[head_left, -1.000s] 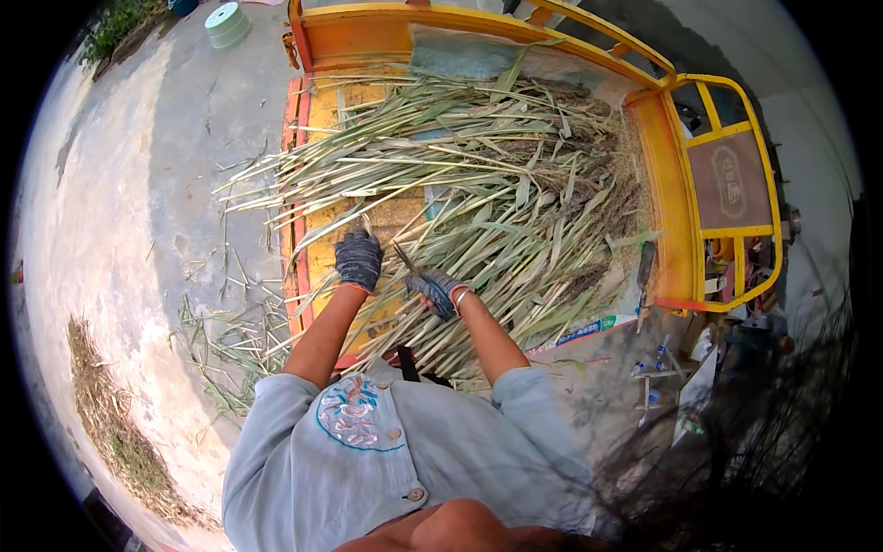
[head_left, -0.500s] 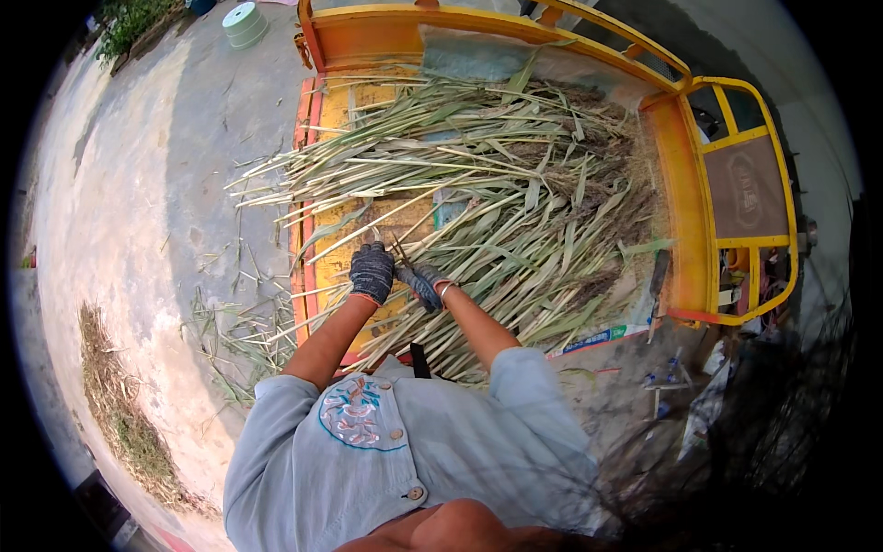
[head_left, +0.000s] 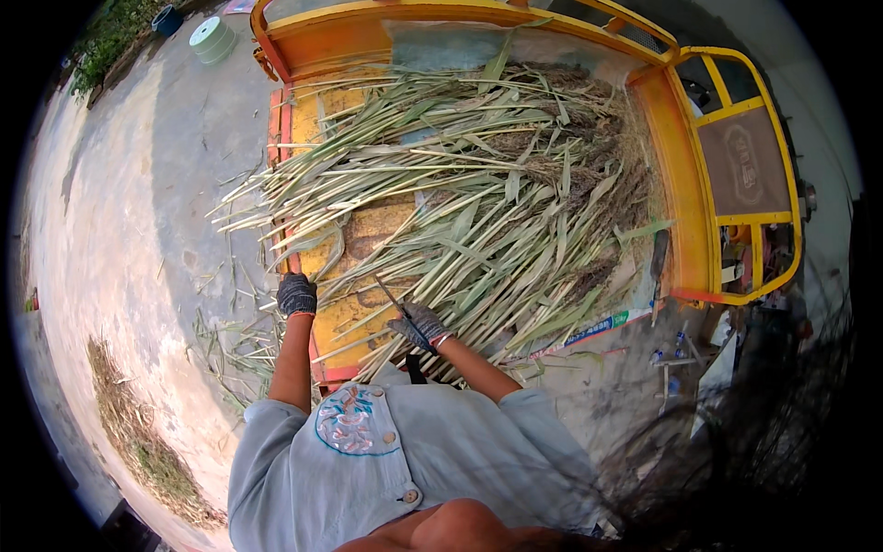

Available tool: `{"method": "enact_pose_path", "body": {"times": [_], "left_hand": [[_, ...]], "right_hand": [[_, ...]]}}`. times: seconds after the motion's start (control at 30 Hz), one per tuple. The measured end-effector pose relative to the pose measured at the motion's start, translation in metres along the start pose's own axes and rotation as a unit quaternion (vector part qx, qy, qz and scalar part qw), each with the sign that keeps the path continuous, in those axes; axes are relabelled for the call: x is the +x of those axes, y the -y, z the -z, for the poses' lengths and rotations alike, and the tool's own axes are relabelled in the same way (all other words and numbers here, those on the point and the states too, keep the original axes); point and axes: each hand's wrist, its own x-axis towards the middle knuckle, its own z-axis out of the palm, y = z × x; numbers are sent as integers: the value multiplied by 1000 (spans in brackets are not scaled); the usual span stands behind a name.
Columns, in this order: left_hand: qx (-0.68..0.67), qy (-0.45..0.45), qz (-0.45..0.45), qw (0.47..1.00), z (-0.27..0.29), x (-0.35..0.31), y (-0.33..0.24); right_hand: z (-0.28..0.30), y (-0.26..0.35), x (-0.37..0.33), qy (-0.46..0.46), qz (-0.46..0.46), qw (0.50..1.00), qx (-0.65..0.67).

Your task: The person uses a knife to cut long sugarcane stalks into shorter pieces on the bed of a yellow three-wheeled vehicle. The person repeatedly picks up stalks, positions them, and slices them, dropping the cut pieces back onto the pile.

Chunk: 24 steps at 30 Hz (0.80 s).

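Note:
My left hand (head_left: 297, 294), in a dark grey knit glove, is closed at the left edge of the yellow cart bed (head_left: 372, 221). What lies inside its curled fingers, if anything, is hidden. In a matching glove, my right hand (head_left: 420, 327) grips a thin, dark-bladed cutting tool (head_left: 390, 293), its blade pointing up and left over the bed. Long cut stalks (head_left: 460, 230) with green leaves spread across the bed, their pale cut ends to the left. Dark, bushy seed heads (head_left: 589, 175) lie at the right end. Several stalk ends are just beside my right hand.
Yellow rails (head_left: 469, 11) border the bed's far side, and a framed front panel (head_left: 745, 161) rises at its right. Leaf scraps (head_left: 230, 354) litter the concrete at left, beyond them a dried plant heap (head_left: 143, 432). A pale green spool-like drum (head_left: 212, 40) stands far left.
My left hand has moved left, away from my right hand and the stalk ends, to the bed's edge. My right hand has drawn slightly nearer to me, still holding the tool.

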Motion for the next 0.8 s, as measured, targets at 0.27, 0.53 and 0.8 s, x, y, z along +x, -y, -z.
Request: {"method": "enact_pose_path", "body": {"times": [0.27, 0.53, 0.8], "left_hand": [[-66, -168, -109, 978, 16, 36, -69], [-132, 47, -205, 969, -40, 59, -294], [-45, 10, -343, 938, -37, 81, -305]], "right_hand": [[43, -32, -8, -189, -116, 952, 209], [66, -36, -18, -257, -137, 905, 309], [40, -78, -8, -276, -164, 913, 253]]}}
